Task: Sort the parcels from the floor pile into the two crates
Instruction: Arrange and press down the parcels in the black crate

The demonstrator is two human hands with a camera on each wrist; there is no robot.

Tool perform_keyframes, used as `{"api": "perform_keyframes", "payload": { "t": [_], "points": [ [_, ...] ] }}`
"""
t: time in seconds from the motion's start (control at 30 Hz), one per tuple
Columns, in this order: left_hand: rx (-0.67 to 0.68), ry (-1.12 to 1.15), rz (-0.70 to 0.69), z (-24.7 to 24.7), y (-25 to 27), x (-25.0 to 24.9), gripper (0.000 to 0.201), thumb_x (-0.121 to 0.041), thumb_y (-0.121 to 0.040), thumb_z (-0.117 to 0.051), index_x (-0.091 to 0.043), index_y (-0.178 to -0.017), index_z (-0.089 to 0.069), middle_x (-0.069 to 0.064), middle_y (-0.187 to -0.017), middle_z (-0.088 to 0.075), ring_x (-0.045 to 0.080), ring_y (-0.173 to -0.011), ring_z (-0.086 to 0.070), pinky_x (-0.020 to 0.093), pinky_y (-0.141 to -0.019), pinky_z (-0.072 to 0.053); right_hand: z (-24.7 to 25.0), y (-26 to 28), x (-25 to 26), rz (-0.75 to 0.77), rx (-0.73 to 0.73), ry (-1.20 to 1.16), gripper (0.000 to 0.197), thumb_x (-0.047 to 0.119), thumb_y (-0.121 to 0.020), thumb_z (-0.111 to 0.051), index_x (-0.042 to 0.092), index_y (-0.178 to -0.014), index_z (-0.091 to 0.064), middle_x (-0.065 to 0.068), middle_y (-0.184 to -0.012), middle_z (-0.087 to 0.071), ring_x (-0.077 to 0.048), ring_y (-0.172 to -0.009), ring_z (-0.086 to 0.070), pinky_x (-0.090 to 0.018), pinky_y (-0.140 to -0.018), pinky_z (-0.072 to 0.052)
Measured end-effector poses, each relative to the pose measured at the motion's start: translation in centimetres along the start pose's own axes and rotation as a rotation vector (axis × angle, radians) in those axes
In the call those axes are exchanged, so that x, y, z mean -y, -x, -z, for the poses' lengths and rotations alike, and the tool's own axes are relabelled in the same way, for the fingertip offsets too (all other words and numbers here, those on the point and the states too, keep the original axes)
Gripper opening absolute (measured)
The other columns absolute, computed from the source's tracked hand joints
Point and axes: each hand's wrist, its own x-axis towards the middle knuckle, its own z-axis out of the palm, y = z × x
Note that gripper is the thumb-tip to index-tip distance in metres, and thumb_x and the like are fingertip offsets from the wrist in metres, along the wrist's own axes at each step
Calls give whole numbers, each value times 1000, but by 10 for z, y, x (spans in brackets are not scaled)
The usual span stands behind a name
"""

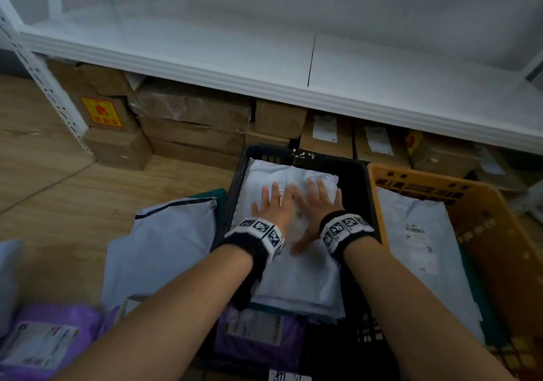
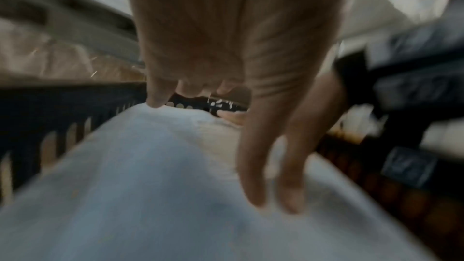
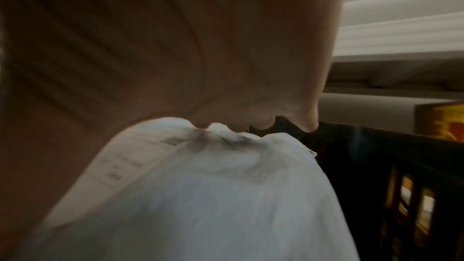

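A black crate (image 1: 357,175) stands in the middle of the floor with a soft white parcel (image 1: 305,277) lying in it. Both hands lie flat on top of that parcel with fingers spread: my left hand (image 1: 271,201) on its left half, my right hand (image 1: 318,197) beside it. The left wrist view shows straight fingers (image 2: 256,176) over the white parcel (image 2: 140,176) inside the black crate wall (image 2: 50,110). In the right wrist view the palm presses the white parcel (image 3: 213,195), creasing its label. An orange crate (image 1: 493,233) to the right holds another white parcel (image 1: 423,233).
More parcels lie on the wooden floor at left: a white one (image 1: 164,248) and purple ones (image 1: 44,342). A purple parcel (image 1: 255,333) sits at the black crate's near end. Cardboard boxes (image 1: 191,122) are stacked under a white shelf (image 1: 264,66) behind the crates.
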Motion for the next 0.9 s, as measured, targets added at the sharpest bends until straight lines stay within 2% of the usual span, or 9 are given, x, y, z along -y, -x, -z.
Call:
{"api": "perform_keyframes", "payload": {
  "t": [0.1,0.2,0.3,0.37,0.43,0.5,0.63,0.7,0.9],
  "points": [
    [53,-229,78,-19,-39,14,95,-43,-93,-51,-19,-150,21,16,-155,29,43,-144,21,59,-117,5,-19,-21,0,-34,18,43,167,92,-27,-70,44,-122,58,-12,-156,41,-38,-146,32,-74,-110,11],
    [220,-232,157,-38,-68,35,110,-56,-84,-54,-23,-146,30,18,-150,39,46,-140,27,60,-116,6,-38,-44,5,6,54,-27,168,84,-31,-79,46,-131,50,-15,-158,37,-36,-149,28,-72,-111,6],
    [262,-228,165,-47,-90,48,109,-56,-84,-54,-27,-145,32,15,-152,37,44,-143,22,60,-117,-2,-52,-64,10,22,29,-61,163,80,-40,-81,42,-140,42,-17,-160,32,-34,-151,23,-70,-113,-2],
    [284,-224,182,-50,-101,47,112,-58,-83,-55,-29,-144,33,15,-152,38,43,-143,23,60,-117,-2,-60,-73,8,14,7,-93,163,84,-38,-78,41,-144,37,-17,-160,31,-33,-151,22,-70,-114,-4],
    [324,-213,202,-50,-109,42,121,-62,-79,-59,-28,-141,39,15,-148,43,43,-141,28,61,-116,1,-66,-80,4,26,18,-139,167,85,-32,-78,42,-143,39,-16,-158,37,-33,-149,27,-70,-113,2],
    [328,-185,222,-52,-115,38,117,-64,-81,-55,-25,-142,38,16,-148,43,44,-141,28,59,-117,1,-69,-88,2,45,51,-172,170,84,-29,-80,42,-142,41,-14,-155,43,-31,-146,34,-71,-112,8],
    [320,-185,240,-56,-119,35,113,-60,-84,-53,-21,-144,35,19,-149,40,45,-141,26,58,-117,1,-75,-94,1,65,44,-205,162,82,-41,-79,40,-145,37,-13,-153,45,-26,-140,43,-67,-112,13],
    [304,-181,254,-60,-120,33,112,-60,-85,-53,-21,-145,32,19,-150,39,44,-141,26,57,-117,3,-78,-94,1,75,37,-212,162,82,-41,-79,39,-146,37,-12,-152,47,-24,-136,46,-66,-112,16],
    [245,-185,274,-65,-119,37,109,-59,-85,-55,-24,-148,27,19,-152,35,44,-142,23,56,-118,4,-75,-86,0,86,57,-212,168,81,-35,-82,42,-142,40,-10,-154,45,-28,-144,39,-67,-112,15]
  ]
}}
